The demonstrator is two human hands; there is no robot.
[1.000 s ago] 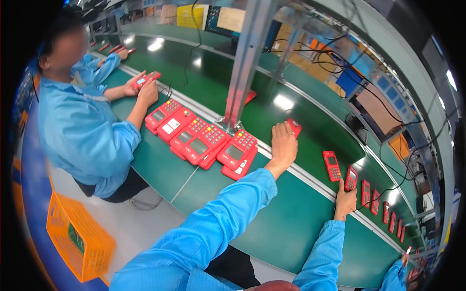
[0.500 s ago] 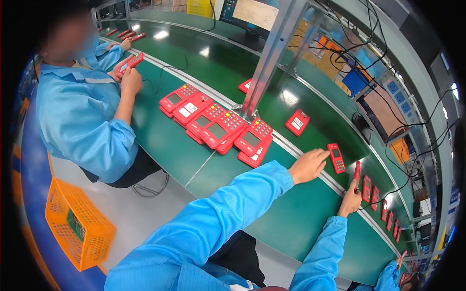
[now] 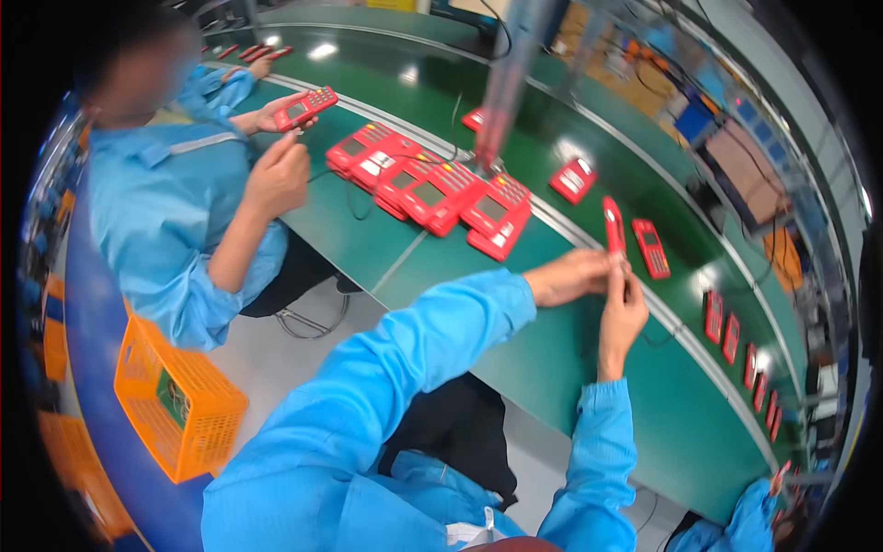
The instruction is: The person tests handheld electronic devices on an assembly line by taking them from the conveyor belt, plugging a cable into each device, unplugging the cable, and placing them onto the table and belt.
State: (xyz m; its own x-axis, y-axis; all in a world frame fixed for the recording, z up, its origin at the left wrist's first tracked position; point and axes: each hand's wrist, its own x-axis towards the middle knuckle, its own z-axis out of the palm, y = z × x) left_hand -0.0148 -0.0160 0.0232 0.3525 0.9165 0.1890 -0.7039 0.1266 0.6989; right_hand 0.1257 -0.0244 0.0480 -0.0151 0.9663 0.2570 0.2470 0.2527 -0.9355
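The right grip (image 3: 624, 319) grasps a slim red plastic handheld terminal (image 3: 613, 224), raised edge-on near the silver metal rail (image 3: 701, 350) bordering the smooth green tabletop (image 3: 681, 423). The left grip (image 3: 568, 278) meets its lower end, though whether it grasps is unclear. Red keypad terminals (image 3: 430, 195) lie piled leftward.

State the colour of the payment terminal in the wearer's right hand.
The payment terminal is red, best seen in the head view, where it appears edge-on.

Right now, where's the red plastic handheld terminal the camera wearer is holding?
Head view, right of centre: the red plastic handheld terminal is in the right hand, close to the left hand, just left of a red keypad terminal.
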